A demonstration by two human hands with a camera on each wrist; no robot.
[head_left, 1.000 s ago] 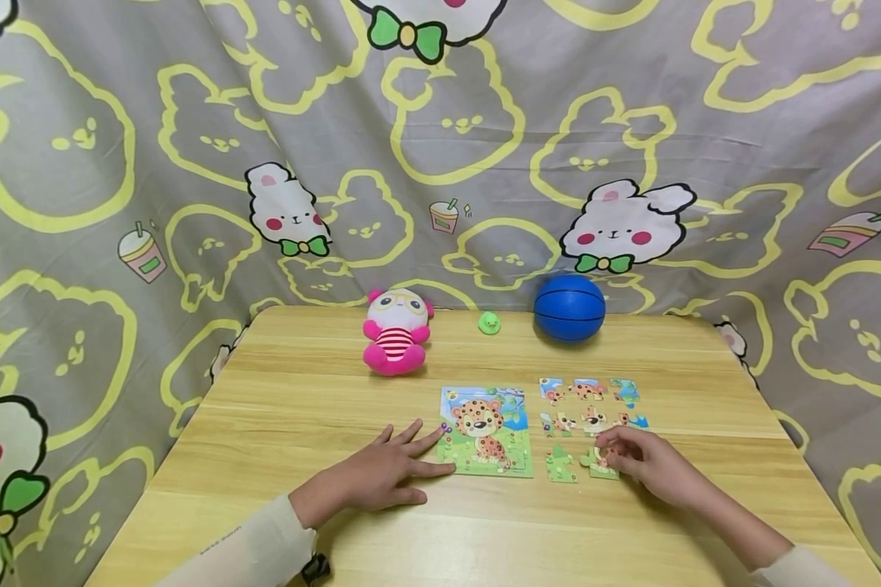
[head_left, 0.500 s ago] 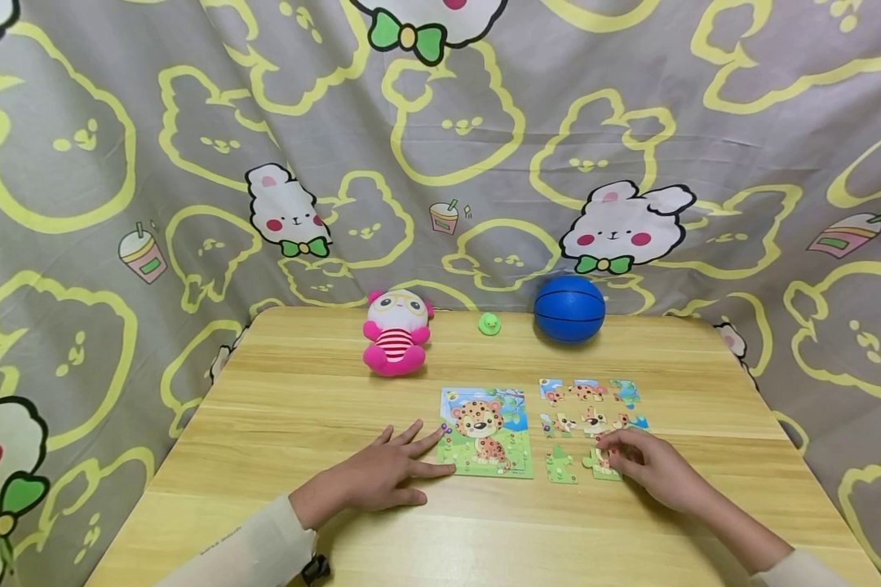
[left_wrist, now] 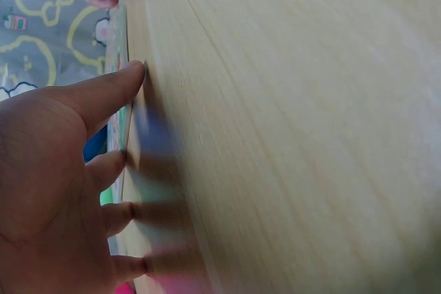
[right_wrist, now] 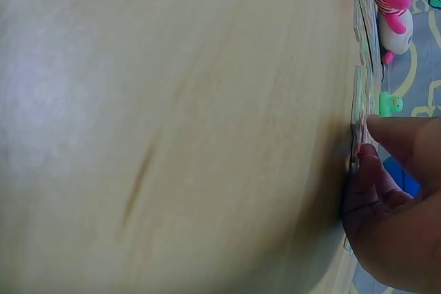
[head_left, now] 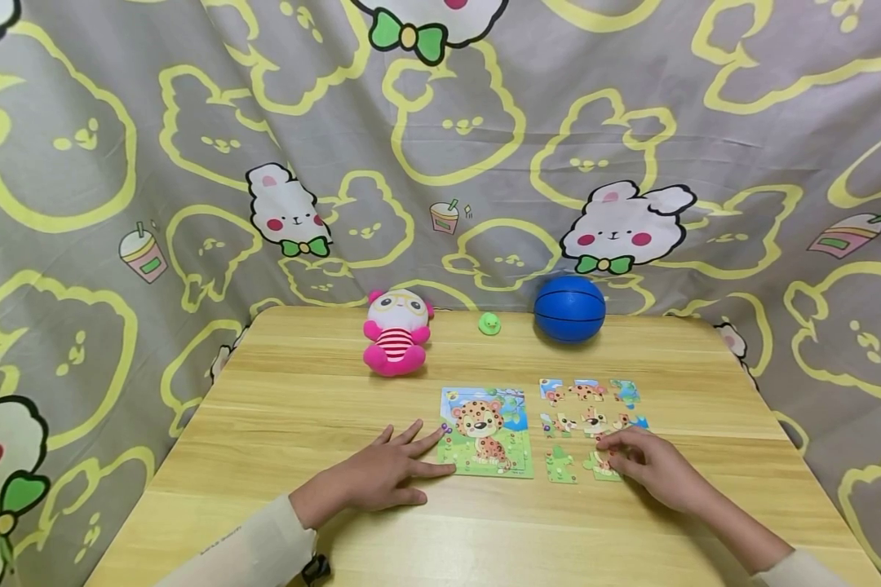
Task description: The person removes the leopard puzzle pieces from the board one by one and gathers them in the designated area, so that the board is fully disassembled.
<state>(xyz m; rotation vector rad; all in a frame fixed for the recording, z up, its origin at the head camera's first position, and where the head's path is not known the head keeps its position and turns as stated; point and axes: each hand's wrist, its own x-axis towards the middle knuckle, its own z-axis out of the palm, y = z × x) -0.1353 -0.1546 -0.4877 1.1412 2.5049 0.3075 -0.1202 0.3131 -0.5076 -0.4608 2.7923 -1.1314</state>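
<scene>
A leopard-cub picture board (head_left: 488, 444) lies flat in the middle of the table. My left hand (head_left: 382, 473) rests with fingers spread, two fingertips at the board's left edge; the left wrist view shows its fingertips (left_wrist: 134, 67) down on the wood. To the right, several jigsaw pieces lie spaced out in rows, among them a green corner piece (head_left: 561, 465). My right hand (head_left: 653, 465) pinches a jigsaw piece (head_left: 600, 466) in the nearest row, thumb and fingers at its right side. That hand hides part of this piece and whatever lies under the palm.
Along the back of the table stand a pink panda plush (head_left: 396, 338), a small green duck (head_left: 489, 324) and a blue ball (head_left: 569, 308). A grey patterned curtain (head_left: 367, 122) hangs behind them. The wooden tabletop (head_left: 448, 538) reaches toward me.
The pinched jigsaw piece has slid slightly to the right, away from the green corner piece. My left hand has stayed where it was.
</scene>
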